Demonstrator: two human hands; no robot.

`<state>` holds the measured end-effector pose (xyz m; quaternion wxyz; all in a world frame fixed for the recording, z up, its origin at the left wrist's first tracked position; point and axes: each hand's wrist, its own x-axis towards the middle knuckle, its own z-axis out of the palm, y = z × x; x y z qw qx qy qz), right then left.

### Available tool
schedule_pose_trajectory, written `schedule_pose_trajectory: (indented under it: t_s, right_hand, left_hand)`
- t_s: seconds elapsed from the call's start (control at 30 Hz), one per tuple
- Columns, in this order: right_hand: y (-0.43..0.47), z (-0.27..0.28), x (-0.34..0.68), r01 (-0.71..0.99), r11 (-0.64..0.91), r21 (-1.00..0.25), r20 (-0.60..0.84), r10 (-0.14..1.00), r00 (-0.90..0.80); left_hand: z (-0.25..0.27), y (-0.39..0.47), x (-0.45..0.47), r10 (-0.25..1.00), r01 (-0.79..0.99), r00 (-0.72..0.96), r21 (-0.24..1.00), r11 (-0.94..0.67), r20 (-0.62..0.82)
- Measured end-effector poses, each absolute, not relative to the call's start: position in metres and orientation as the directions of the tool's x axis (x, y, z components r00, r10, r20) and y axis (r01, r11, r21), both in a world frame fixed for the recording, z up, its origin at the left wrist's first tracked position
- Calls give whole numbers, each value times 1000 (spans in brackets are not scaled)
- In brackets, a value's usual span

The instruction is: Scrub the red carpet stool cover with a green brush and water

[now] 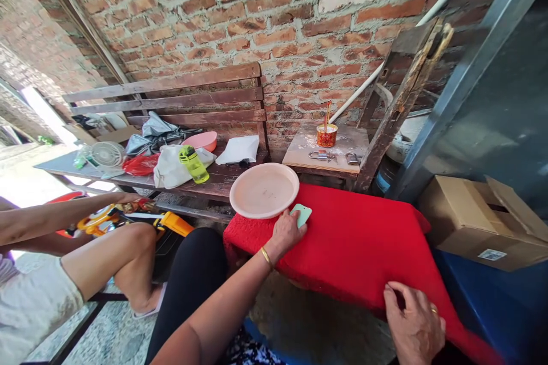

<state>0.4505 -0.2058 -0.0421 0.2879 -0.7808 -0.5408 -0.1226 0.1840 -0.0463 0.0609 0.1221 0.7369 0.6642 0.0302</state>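
My left hand (287, 235), with a gold bracelet at the wrist, is closed on a flat mint-green plastic scraper (302, 214) at the left part of the red cloth (351, 239). Just beyond it stands a shallow pale pink basin (264, 190), its inside facing up. At the near right edge of the cloth is my right hand (413, 319), wearing a ring. Its fingers are loosely bent, a gap shows beside the thumb, and I see nothing held in it.
A wooden bench (214, 177) bears a green bottle (193, 163), bags and a small fan (107, 155). Behind the cloth, a small stand (295, 154) holds a red incense pot (326, 136) and padlocks. A cardboard box (479, 222) is at right. Another person (107, 256) sits at left.
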Motion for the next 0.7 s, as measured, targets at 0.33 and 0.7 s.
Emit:
schedule_pose_trajectory:
  t_s: [0.33, 0.7]
  right_hand:
    - [-206, -44, 452, 928, -234, -289, 537, 763, 360]
    - [-206, -41, 449, 922, -245, -300, 511, 775, 372]
  left_hand:
    - [34, -140, 271, 724, 720, 681, 285, -633, -111]
    - [56, -43, 198, 987, 971, 112, 223, -84, -118]
